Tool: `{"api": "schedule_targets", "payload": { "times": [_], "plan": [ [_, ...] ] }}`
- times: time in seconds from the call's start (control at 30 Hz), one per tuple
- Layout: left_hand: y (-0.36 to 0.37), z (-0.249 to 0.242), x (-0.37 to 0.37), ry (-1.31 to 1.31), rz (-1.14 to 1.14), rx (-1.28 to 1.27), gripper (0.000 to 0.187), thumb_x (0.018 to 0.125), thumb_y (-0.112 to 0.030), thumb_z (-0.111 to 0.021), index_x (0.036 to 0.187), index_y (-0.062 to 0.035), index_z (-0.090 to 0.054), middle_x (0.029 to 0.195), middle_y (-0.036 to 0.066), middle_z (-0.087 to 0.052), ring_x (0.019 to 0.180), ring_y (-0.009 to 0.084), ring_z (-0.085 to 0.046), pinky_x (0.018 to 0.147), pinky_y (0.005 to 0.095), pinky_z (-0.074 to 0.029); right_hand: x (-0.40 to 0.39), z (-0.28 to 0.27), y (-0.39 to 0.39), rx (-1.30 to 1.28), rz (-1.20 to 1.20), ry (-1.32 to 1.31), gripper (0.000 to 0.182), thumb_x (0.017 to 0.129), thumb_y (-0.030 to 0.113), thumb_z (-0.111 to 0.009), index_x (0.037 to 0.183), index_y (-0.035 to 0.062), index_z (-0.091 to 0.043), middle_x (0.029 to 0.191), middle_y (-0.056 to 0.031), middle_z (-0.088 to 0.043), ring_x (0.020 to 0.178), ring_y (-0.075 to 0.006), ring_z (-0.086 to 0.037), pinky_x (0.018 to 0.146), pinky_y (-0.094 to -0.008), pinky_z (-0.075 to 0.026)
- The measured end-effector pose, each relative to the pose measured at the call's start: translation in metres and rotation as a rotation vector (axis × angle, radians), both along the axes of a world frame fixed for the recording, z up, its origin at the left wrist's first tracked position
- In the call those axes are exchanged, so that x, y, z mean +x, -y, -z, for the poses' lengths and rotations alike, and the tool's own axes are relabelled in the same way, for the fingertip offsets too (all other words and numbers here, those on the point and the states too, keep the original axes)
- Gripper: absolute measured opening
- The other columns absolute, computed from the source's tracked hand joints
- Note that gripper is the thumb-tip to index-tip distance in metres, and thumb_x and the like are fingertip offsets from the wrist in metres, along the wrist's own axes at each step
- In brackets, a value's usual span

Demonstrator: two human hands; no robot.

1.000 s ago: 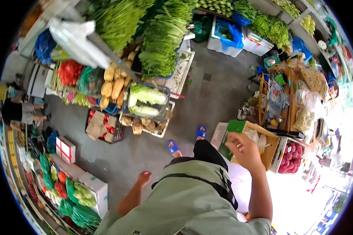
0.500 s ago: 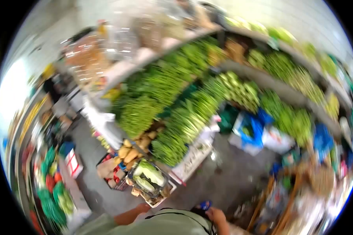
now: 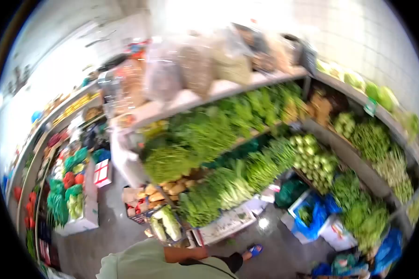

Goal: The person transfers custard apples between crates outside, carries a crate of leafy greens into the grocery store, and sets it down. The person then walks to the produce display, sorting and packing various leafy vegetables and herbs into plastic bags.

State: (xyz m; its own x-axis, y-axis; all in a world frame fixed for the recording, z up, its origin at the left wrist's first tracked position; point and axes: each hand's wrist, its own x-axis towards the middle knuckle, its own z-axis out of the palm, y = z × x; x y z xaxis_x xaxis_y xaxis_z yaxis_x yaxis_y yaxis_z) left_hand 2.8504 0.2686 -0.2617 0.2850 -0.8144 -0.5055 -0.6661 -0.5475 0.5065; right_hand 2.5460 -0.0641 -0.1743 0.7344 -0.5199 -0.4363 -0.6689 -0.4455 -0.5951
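One hand showed: your left hand (image 3: pixel 200 253) had swung across your front, leaving cabbages (image 3: pixel 173 224) nearest; its grip was indeterminable. Your right hand had left view.

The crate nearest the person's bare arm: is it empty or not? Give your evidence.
Not empty: pale napa cabbages lie side by side in the crate.

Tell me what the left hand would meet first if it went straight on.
The left hand would probably meet the dark trouser leg first, though depth is unclear.
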Motion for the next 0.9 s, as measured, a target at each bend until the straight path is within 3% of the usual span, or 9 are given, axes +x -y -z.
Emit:
{"api": "schedule_targets", "payload": {
  "times": [0.1, 0.13, 0.27, 0.37, 0.43, 0.47, 0.57, 0.77, 0.9],
  "plan": [
    [0.000, 0.059, 0.027, -0.238, -0.035, 0.159, 0.033, 0.079, -0.037, -0.066, 0.097, -0.0108, -0.074, 0.095, 0.015, -0.072, 0.086, 0.0334, -0.067, 0.078, 0.0460, -0.054, 0.008, 0.004, 0.037, 0.049, 0.039, -0.009, 0.055, 0.096, 0.047, -0.055, 0.134, 0.0068, -0.057, 0.128, -0.0311, -0.057, 0.116, -0.0439, -0.056, 0.098, -0.0518, -0.045],
    [0.007, 0.056, 0.037, -0.284, -0.026, 0.236, 0.034, 0.081, -0.039, -0.067, 0.097, -0.0105, -0.075, 0.093, 0.014, -0.073, 0.085, 0.0303, -0.067, 0.077, 0.0440, -0.053, -0.016, -0.046, 0.022, 0.004, 0.194, 0.004, 0.040, 0.087, 0.044, -0.066, 0.091, 0.0040, -0.065, 0.085, -0.0200, -0.068, 0.080, -0.0448, -0.064, 0.069, -0.0522, -0.050],
    [0.095, 0.047, 0.097, -0.966, -0.461, 0.442, 0.038, 0.085, -0.045, -0.071, 0.097, -0.0094, -0.077, 0.088, 0.012, -0.074, 0.079, 0.0183, -0.066, 0.073, 0.0360, -0.051, -0.053, -0.033, 0.044, -0.050, 0.346, -0.179, 0.047, 0.093, 0.045, -0.056, 0.112, 0.0033, -0.066, 0.104, -0.0220, -0.068, 0.100, -0.0403, -0.064, 0.086, -0.0477, -0.052],
    [0.225, 0.029, 0.132, 0.061, 0.636, 0.020, 0.027, 0.095, -0.032, -0.056, 0.097, -0.0118, -0.074, 0.079, 0.015, -0.070, 0.080, 0.0334, -0.068, 0.076, 0.0461, -0.053, -0.036, -0.081, 0.077, 0.093, 0.771, -0.092, 0.047, 0.091, 0.040, -0.064, 0.117, 0.0016, -0.064, 0.114, -0.0210, -0.067, 0.098, -0.0385, -0.066, 0.084, -0.0444, -0.053],
    [0.297, 0.012, 0.145, -0.247, 0.004, 0.434, 0.023, 0.095, -0.029, -0.059, 0.103, -0.0086, -0.067, 0.081, 0.010, -0.067, 0.069, 0.0184, -0.064, 0.059, 0.0360, -0.052, -0.034, -0.071, 0.078, 0.008, 0.808, -0.047, 0.042, 0.088, 0.032, -0.069, 0.117, 0.0022, -0.064, 0.114, -0.0202, -0.067, 0.091, -0.0360, -0.068, 0.080, -0.0417, -0.055],
    [0.334, 0.009, 0.146, -0.452, -0.312, 0.280, 0.021, 0.096, -0.027, -0.061, 0.103, -0.0077, -0.067, 0.084, 0.005, -0.066, 0.066, 0.0121, -0.060, 0.054, 0.0294, -0.050, -0.029, -0.075, 0.085, 0.022, 0.868, -0.053, 0.042, 0.088, 0.032, -0.069, 0.117, 0.0022, -0.064, 0.114, -0.0202, -0.067, 0.091, -0.0360, -0.068, 0.080, -0.0417, -0.055],
    [0.448, -0.030, 0.139, -0.665, -0.459, 0.199, 0.023, 0.097, -0.024, -0.062, 0.111, -0.0066, -0.063, 0.089, 0.002, -0.065, 0.064, 0.0100, -0.058, 0.054, 0.0254, -0.048, -0.023, -0.085, 0.122, -0.114, 1.005, 0.157, 0.034, 0.089, 0.028, -0.067, 0.115, 0.0054, -0.064, 0.105, -0.0185, -0.066, 0.098, -0.0367, -0.063, 0.083, -0.0430, -0.052],
    [0.555, 0.002, 0.131, -0.603, -0.185, 0.317, 0.023, 0.095, -0.024, -0.064, 0.111, -0.0084, -0.064, 0.083, 0.002, -0.065, 0.062, 0.0086, -0.057, 0.052, 0.0244, -0.047, -0.061, -0.142, 0.233, -0.650, 1.130, 0.278, 0.020, 0.087, 0.008, -0.068, 0.106, 0.0032, -0.067, 0.099, -0.0162, -0.066, 0.090, -0.0314, -0.066, 0.078, -0.0384, -0.053],
    [0.601, 0.056, 0.135, -0.411, 0.178, 0.146, 0.027, 0.093, -0.028, -0.064, 0.110, -0.0075, -0.068, 0.092, 0.012, -0.072, 0.079, 0.0230, -0.068, 0.071, 0.0356, -0.054, -0.141, -0.184, 0.323, -1.121, 1.377, 0.339, 0.018, 0.086, 0.000, -0.066, 0.103, 0.0020, -0.067, 0.096, -0.0143, -0.068, 0.088, -0.0307, -0.065, 0.080, -0.0388, -0.052]
  ]
}}
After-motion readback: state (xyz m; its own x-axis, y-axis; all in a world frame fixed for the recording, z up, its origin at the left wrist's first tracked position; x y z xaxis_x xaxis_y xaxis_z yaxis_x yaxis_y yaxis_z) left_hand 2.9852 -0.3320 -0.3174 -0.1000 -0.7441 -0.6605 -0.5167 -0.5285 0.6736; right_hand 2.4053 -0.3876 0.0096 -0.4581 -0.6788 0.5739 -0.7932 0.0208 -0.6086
